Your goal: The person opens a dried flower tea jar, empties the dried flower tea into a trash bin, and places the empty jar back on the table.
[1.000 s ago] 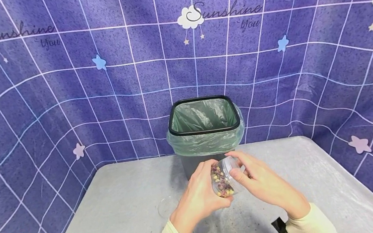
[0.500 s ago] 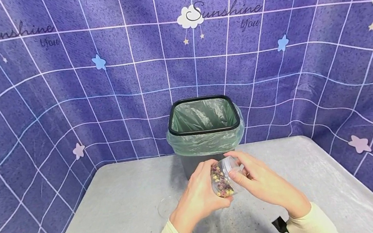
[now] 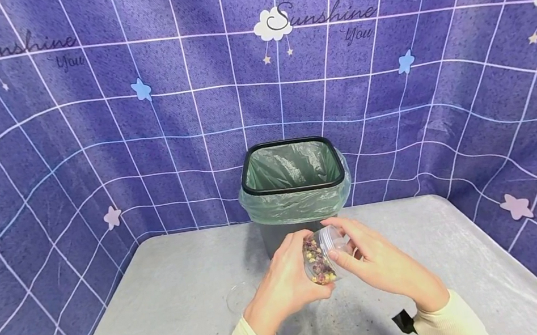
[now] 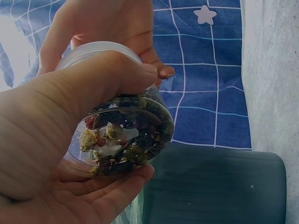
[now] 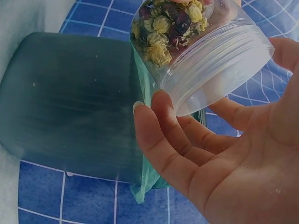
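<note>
In the head view my left hand (image 3: 289, 276) grips a clear jar (image 3: 319, 260) of dried flowers, tilted on its side with the lid end to the right. The flowers (image 5: 161, 30) are yellow and dark purple, as the right wrist view shows. A translucent ribbed screw lid (image 5: 229, 70) is on the jar. My right hand (image 3: 376, 258) has its thumb and curled fingertips at the lid's rim. The left wrist view shows my left thumb (image 4: 112, 72) across the jar's side and the fingers under it.
Just behind the hands stands a grey bin (image 3: 273, 238) with a black rim and a green liner (image 3: 300, 206). A clear round object (image 3: 240, 298) lies on the grey table (image 3: 178, 294) left of the hands; another clear round outline shows partly by the left sleeve.
My right thumb and fingers have shifted slightly around the lid, a little to the left. My left hand and the jar have stayed nearly still.
</note>
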`<state>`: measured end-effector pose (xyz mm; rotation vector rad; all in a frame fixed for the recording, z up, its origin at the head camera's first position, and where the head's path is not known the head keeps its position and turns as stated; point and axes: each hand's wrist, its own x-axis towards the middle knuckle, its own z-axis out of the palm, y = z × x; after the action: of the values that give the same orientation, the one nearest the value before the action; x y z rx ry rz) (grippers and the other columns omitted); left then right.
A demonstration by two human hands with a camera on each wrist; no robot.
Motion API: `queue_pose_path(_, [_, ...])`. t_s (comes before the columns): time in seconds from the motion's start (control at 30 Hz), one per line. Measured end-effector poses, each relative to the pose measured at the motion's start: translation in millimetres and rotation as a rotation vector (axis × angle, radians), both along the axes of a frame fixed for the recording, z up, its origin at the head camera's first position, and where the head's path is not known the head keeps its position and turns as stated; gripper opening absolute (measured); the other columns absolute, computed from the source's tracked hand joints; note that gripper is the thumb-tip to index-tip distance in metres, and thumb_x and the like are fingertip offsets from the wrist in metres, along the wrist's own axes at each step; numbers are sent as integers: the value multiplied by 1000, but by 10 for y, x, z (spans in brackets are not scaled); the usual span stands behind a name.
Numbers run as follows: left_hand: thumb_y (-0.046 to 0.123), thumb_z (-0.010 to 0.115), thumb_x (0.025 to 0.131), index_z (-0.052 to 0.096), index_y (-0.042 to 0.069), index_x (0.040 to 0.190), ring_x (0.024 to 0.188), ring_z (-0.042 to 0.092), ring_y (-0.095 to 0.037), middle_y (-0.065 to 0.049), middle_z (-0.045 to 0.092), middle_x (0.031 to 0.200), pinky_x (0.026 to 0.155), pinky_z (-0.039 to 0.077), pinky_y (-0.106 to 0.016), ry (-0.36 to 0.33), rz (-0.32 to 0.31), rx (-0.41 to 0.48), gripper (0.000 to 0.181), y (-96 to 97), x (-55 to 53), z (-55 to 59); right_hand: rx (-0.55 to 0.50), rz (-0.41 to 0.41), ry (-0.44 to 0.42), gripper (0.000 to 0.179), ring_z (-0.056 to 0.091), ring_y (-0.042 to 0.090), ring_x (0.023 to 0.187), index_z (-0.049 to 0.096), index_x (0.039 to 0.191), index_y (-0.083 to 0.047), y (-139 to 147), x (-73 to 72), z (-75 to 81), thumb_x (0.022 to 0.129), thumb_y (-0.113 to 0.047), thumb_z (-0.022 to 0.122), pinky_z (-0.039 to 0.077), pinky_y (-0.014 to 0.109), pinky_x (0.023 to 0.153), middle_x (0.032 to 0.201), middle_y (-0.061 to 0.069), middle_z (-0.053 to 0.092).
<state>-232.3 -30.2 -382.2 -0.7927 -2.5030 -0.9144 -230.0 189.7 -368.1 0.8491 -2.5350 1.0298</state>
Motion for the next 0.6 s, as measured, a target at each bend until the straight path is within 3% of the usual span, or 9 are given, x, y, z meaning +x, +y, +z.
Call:
queue_pose_path(0.37, [26,97,56,55,7,133,104,62,-18,-1,62,118,91,54,-36,-4,-3,-8,90,2,-4,-1,21,-2,36,55,59,9,92,47,150,-28,3,12,12,100,-39,67,54,26,76,130,-15,56])
queue_pose_path(0.6, [25,97,56,55,8,132,103,62,-18,-1,62,117,90,55,-35,-2,-4,-12,89,5,-5,-2,28,-10,50,57,57,10,96,46,151,-31,5,25,11,99,-39,68,55,31,76,129,-16,55])
